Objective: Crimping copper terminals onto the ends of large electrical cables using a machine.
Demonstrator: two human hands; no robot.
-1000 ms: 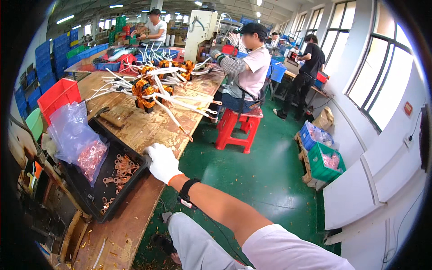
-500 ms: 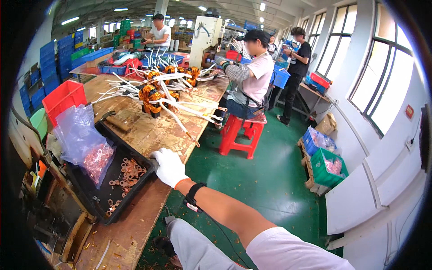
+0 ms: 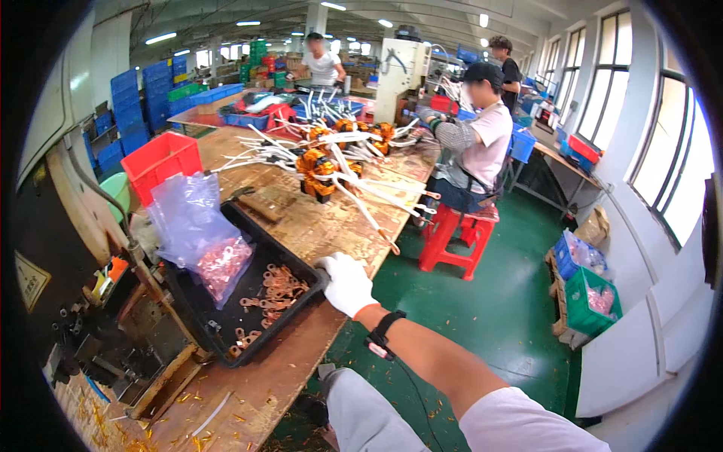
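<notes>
My right hand [image 3: 348, 285], in a white glove, is at the right rim of a black tray [image 3: 305, 265]. Its fingers are closed over that rim. Inside the tray lie several loose copper cable lugs [image 3: 273, 292]. A clear plastic bag [image 3: 184, 207] rests across the tray's left part, with more copper lugs [image 3: 224, 264] bunched in its lower end. My left hand is out of view.
Coils wound with orange wire [image 3: 316, 167], with white leads, lie farther along the wooden table [image 3: 263, 169]. A red bin [image 3: 162, 162] stands behind the bag. Machine parts [image 3: 113, 361] flank the tray at left. A co-worker sits on a red stool [image 3: 452, 241].
The view has swung left, so the table and tray appear farther right. My right hand stays at the tray's rim. The far co-worker in white has lowered their hands.
</notes>
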